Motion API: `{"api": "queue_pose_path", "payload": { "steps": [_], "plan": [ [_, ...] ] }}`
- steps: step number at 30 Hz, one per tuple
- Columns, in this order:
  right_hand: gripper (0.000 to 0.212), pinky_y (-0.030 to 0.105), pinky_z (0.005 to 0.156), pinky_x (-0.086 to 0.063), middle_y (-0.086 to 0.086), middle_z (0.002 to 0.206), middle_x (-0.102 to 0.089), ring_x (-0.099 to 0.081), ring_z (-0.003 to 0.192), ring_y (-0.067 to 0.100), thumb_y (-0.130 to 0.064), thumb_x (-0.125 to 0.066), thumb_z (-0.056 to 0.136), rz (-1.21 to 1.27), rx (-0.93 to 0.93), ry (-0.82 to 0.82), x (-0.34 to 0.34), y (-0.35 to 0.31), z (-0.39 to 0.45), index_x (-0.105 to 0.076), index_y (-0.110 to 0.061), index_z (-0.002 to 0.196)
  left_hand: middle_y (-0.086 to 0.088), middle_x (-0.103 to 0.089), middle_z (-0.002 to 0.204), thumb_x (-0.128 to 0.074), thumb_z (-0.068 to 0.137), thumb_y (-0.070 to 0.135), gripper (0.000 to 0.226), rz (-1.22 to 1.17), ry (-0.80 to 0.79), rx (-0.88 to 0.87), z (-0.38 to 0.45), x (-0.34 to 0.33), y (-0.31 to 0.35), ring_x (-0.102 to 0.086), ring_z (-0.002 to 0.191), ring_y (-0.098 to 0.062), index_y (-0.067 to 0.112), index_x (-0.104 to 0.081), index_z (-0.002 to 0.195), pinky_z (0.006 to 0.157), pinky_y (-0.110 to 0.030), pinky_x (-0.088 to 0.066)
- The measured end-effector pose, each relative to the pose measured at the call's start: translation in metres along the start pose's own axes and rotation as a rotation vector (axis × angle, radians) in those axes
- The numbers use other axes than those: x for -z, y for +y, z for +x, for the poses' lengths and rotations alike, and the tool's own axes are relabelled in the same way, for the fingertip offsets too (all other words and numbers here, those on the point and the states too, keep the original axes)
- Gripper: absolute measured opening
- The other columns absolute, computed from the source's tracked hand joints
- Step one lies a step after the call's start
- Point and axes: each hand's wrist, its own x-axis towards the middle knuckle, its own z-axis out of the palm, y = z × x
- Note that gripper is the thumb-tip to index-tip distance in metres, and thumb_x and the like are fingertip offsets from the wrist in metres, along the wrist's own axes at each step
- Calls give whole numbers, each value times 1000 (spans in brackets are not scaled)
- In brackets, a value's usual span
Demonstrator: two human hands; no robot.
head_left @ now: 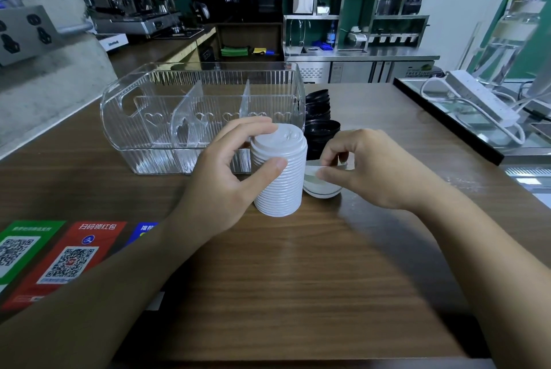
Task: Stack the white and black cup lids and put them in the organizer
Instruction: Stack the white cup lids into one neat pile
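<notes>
Left hand (226, 171) is wrapped round the tall stack of white lids (280, 173), fingers curled over the top rim and thumb pressed into the ribbed side; that looks like a steadying hold, keeping the column upright on the wooden counter (298, 279) so it can take more. Right beside it, the right hand (372, 168) is pinching a loose white lid (323, 186), thumb on the near rim and fingertips on the far edge, the lid tipped up on its side and touching the counter. A rim pinch like that leaves the hollow free, so I'd guess it is about to be turned over and pushed onto the column.

Behind the right hand the black lids (319, 118) sit in leaning nested piles, hard against the right end of the clear organizer (149, 118). Nobody's touching those. The organizer has two dividers and I see no lids in it; its open top faces up, near the stack, so a short lift gets the whites in.

By my reckoning we're on the white stacking, black to follow. Payment QR cards (59, 255) lie at the near left edge, out of the way
</notes>
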Motion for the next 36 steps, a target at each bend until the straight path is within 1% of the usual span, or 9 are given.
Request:
{"api": "queue_pose_path", "payload": {
  "steps": [8,11,13,17,20,22,29,32,36],
  "plan": [
    [19,23,69,-50,-6,84,-75,-68,78,9,-32,-73,106,132,-35,321,9,-2,3,-72,-23,90,5,-68,153,-80,103,34,46,8,8,4,0,-1,0,-62,148,-19,16,-73,144,122,-46,-50],
    [21,35,71,-53,1,85,-78,-71,77,22,-28,-70,109,339,-42,455,14,-5,4,-75,-16,93,4,-63,157,-82,102,30,46,38,11,1,-2,-1,3,-59,151,-19,18,-72,146,124,-44,-48],
    [23,33,72,-49,3,85,-75,-64,74,18,-23,-68,110,528,-50,520,16,-8,4,-76,-8,95,3,-56,161,-87,100,25,53,76,17,-8,-3,-2,7,-53,156,-20,20,-70,150,128,-45,-44],
    [24,29,74,-53,8,88,-76,-64,78,15,-20,-67,109,916,-70,407,17,-16,3,-82,-8,95,4,-50,164,-98,89,24,75,163,40,-87,-6,-4,15,-47,158,-25,21,-65,156,132,-49,-38],
    [19,30,75,-56,15,95,-79,-70,81,20,-22,-71,104,1022,-81,298,12,-22,2,-84,-7,100,3,-52,164,-103,84,32,84,217,63,-151,-7,-5,20,-46,156,-26,20,-64,158,132,-38,-33],
    [24,28,73,-55,14,93,-79,-70,79,18,-26,-75,97,1042,-76,264,7,-26,2,-82,-4,104,2,-52,164,-103,81,39,91,218,59,-173,-7,-6,22,-45,156,-27,19,-63,160,132,-36,-32],
    [28,41,87,-57,31,108,-77,-72,95,31,-27,-76,98,1058,-37,175,-4,-34,-1,-80,-4,113,3,-51,165,-98,80,55,93,214,5,-221,-9,-8,22,-42,158,-25,19,-64,160,132,-52,-36],
    [25,34,82,-59,23,105,-79,-74,92,27,-26,-74,99,1072,-31,140,-4,-38,-1,-80,-6,112,2,-54,161,-97,81,54,90,203,-8,-220,-9,-8,22,-43,156,-24,18,-66,157,131,-51,-38],
    [26,39,87,-60,20,107,-81,-75,95,23,-30,-73,103,879,23,235,-3,-40,-4,-80,-7,115,3,-59,155,-98,80,54,87,187,31,-196,-9,-8,21,-47,152,-25,17,-69,153,129,-48,-39]
  ]
}}
